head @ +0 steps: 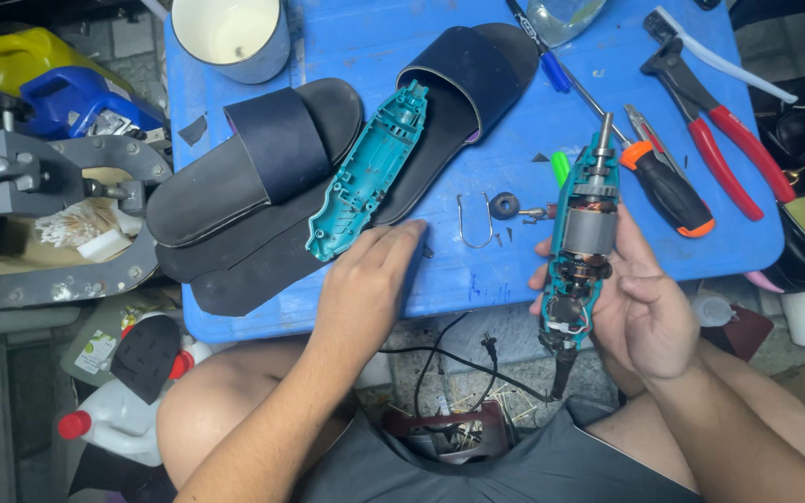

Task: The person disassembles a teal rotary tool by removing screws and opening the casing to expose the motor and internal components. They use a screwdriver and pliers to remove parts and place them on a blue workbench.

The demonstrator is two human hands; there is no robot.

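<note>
Teal shell (368,174): lies on blue table (514,270) against dark sandals (263,158).
Left hand (365,284): loosely curled, fingertips touching the shell's lower end.
Right hand (640,303): grips opened rotary tool (581,247) upright at the table's near edge.

This is a small repair workshop: a low blue plastic table (235,307) carries red-handled pliers (715,140) and a screwdriver (668,191) near its right edge, with a grey metal press (58,224) and glue bottles (114,419) beside its left edge.
</note>
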